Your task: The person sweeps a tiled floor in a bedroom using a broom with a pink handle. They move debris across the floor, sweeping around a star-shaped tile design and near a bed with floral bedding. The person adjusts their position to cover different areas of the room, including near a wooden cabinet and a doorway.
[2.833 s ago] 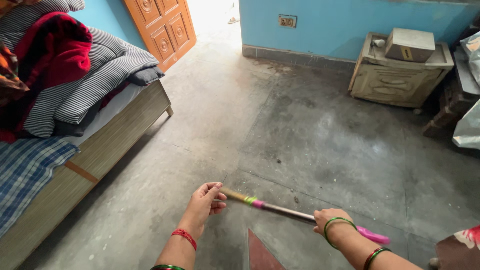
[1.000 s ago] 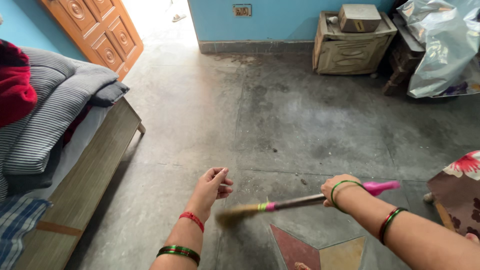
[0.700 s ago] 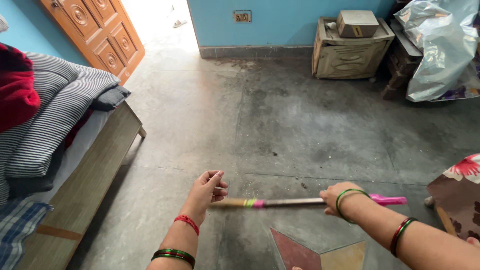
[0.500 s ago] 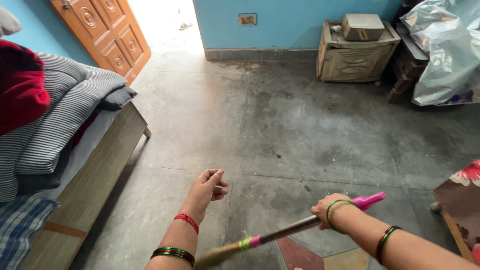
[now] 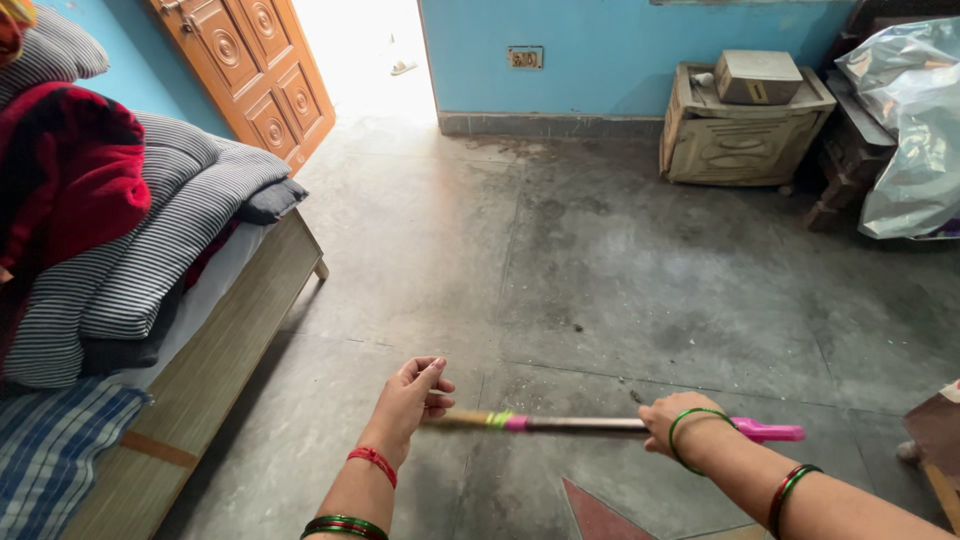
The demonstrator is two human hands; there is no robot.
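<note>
Holding a short broom (image 5: 600,425) by its handle, the right hand (image 5: 662,425) is closed around the shaft just inside the pink end cap, which sticks out past the wrist toward the right. The broom's long axis runs almost level across the view, right to left, with the bristle end pointing at the left hand (image 5: 410,398). That bristle tip is blurred, so whether it touches the left palm or stops just short of it cannot be told. The left hand has no grip on anything: its fingers are loosely curled and the palm faces inward toward the broom tip, so it reads as open. Of the two, the right hand is the one carrying the broom; the left is only near its far end.

Below the shaft, at the bottom edge, a reddish triangular inlay (image 5: 600,515) shows in the grey floor (image 5: 640,270). The broom hangs above the floor rather than resting flat on it, as far as the view allows.

To the left, a wooden bed (image 5: 235,320) carries a checked blue cloth, folded striped bedding (image 5: 150,250) and a red blanket (image 5: 80,180). Farther off, dark specks of dirt lie on the floor, well apart from the broom. Against the blue back wall stands a carved beige cabinet (image 5: 745,140) with a box (image 5: 757,76) on top, a silvery plastic-wrapped bundle (image 5: 915,130) to its right, and an open orange door (image 5: 260,70) on the left.
</note>
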